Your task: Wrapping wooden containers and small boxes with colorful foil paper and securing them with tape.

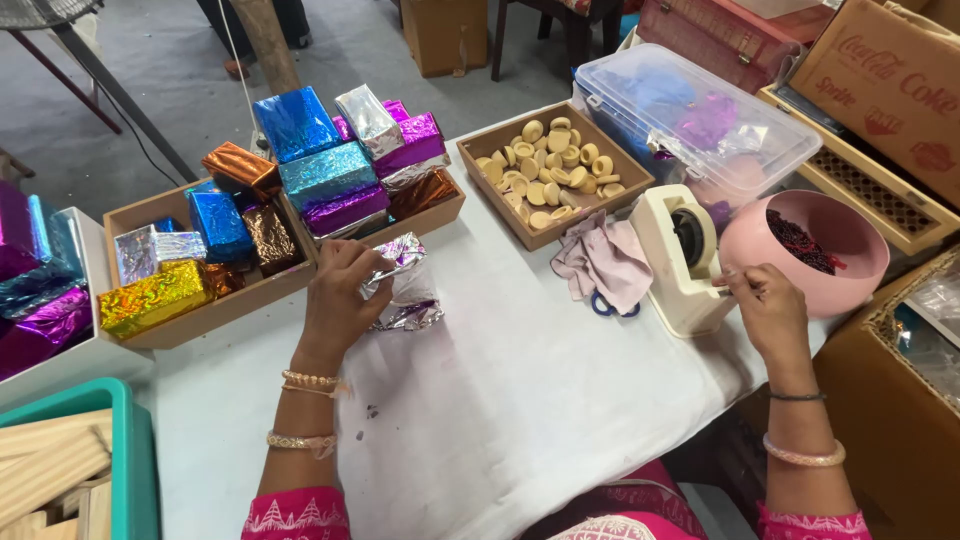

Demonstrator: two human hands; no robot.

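under the left hand [338,295] fingers lies the silver foil packet [405,285].

Left hand [338,295] palm-down, fingers curled — right hand [765,305] outstretched, fingers pinched.

There is one view only, from a camera worn on the person's head, so it sits above and just behind the forearms and looks steeply down and forward across the bench [520,400]. It is close: the pink sleeves fill the bottom edge, and the left hand [340,290] and right hand [765,305] lie in the middle band. The far side of the picture reaches past the wooden tray of wrapped boxes [300,175] and the clear plastic tub [700,120] to a strip of grey floor [170,70] and furniture legs. With no second view, nothing is shared.
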